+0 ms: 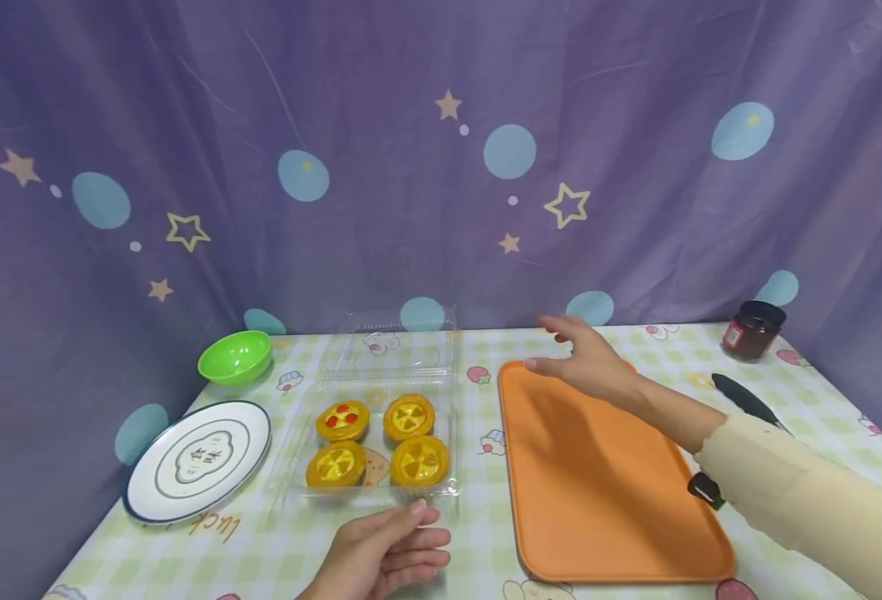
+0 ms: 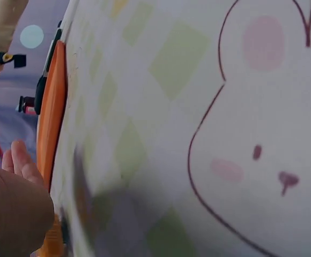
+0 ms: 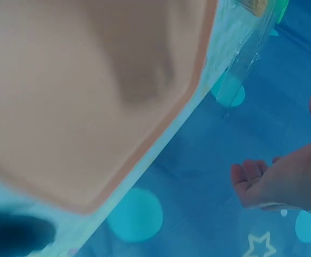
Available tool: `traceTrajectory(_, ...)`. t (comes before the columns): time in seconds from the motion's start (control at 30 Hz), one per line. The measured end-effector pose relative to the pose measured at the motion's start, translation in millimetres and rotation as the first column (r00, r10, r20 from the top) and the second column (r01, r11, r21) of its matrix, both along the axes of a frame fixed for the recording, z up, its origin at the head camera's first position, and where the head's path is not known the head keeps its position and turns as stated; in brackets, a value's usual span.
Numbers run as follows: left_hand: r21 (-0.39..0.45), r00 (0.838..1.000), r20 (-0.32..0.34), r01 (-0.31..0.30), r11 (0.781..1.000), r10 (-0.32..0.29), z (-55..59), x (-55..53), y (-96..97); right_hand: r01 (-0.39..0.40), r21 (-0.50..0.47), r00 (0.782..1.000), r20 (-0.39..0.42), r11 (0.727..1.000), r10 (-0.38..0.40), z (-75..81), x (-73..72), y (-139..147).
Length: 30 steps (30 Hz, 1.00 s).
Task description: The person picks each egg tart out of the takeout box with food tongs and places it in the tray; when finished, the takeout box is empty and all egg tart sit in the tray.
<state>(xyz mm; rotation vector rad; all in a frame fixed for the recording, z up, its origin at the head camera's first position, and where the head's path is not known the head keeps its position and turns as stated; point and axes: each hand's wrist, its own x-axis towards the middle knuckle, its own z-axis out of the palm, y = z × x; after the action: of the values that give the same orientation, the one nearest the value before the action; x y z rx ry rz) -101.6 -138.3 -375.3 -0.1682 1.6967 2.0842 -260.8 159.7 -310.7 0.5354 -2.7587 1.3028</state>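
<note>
My left hand [image 1: 384,554] is just in front of a clear plastic clamshell box [image 1: 369,497], its fingers loosely bent and holding nothing; whether it touches the box I cannot tell. Several yellow tarts [image 1: 420,461] lie in the base, one topped with red pieces. The hinged lid [image 1: 403,358] stands open at the back. Over the far part of an orange tray [image 1: 598,508] hovers my right hand [image 1: 591,358], its fingers stretched forward, thumb apart. In the right wrist view, that hand [image 3: 284,182] is also holding nothing, and its shadow falls across the tray.
A white plate [image 1: 242,467] with a dark blue rim and a green bowl [image 1: 235,358] stand on the left. To the tray's right lies a black-handled knife [image 1: 744,396], partly hidden by my sleeve. A black-lidded jar [image 1: 754,333] is at the back right, near the curtain [image 1: 381,267].
</note>
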Motion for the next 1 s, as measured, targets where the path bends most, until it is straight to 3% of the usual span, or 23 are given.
traceTrajectory(0.17, -0.005, 0.997, -0.073, -0.012, 1.0, 0.011, 14.0, -4.3, -11.2, -0.003, 0.048, 0.997, -0.079, 0.999, 0.007, -0.7, 18.0, 30)
traceTrajectory(0.23, -0.012, 0.991, -0.122, -0.063, 0.998, 0.061, 20.6, -6.9, -19.0, -0.001, 0.057, 0.994, -0.106, 0.998, 0.007, -3.4, 24.0, 41)
traceTrajectory(0.3, -0.019, 0.972, -0.176, -0.163, 0.986, 0.158, 26.8, -9.9, -28.2, 0.011, 0.067, 0.994, -0.112, 0.998, -0.004, -6.9, 29.4, 53)
traceTrajectory(0.4, -0.044, 0.923, -0.257, -0.307, 0.951, 0.286, 32.6, -15.1, -46.9, 0.041, 0.094, 0.992, -0.123, 0.995, -0.029, -12.9, 36.4, 73)
traceTrajectory(0.5, -0.076, 0.883, -0.311, -0.392, 0.917, 0.351, 31.9, -20.8, -70.2, 0.079, 0.118, 0.99, -0.128, 0.99, -0.064, -18.4, 42.7, 96)
traceTrajectory(0.67, -0.154, 0.849, -0.325, -0.483, 0.862, 0.417, 23.0, -29.8, -104.9, 0.158, 0.153, 0.985, -0.099, 0.975, -0.144, -27.2, 51.4, 138)
traceTrajectory(0.77, -0.28, 0.836, -0.318, -0.534, 0.798, 0.448, 20.2, -34.1, -119.1, 0.196, 0.186, 0.979, -0.088, 0.963, -0.182, -36.1, 56.1, 161)
traceTrajectory(0.83, -0.355, 0.84, -0.28, -0.541, 0.762, 0.465, 20.4, -36.0, -125.5, 0.226, 0.206, 0.973, -0.104, 0.952, -0.208, -43.7, 59.5, 174)
traceTrajectory(0.87, -0.381, 0.848, -0.26, -0.53, 0.757, 0.463, 20.4, -36.3, -128.2, 0.245, 0.221, 0.968, -0.116, 0.944, -0.224, -47.8, 61.4, 181)
traceTrajectory(0.9, -0.397, 0.862, -0.228, -0.507, 0.765, 0.453, 20.4, -36.7, -130.7, 0.267, 0.24, 0.962, -0.128, 0.933, -0.243, -51.8, 63.5, 187)
traceTrajectory(1.0, -0.382, 0.912, -0.143, -0.41, 0.828, 0.385, 18.8, -38.7, -135.3, 0.32, 0.321, 0.947, -0.102, 0.892, -0.303, -60.6, 70.0, 207)
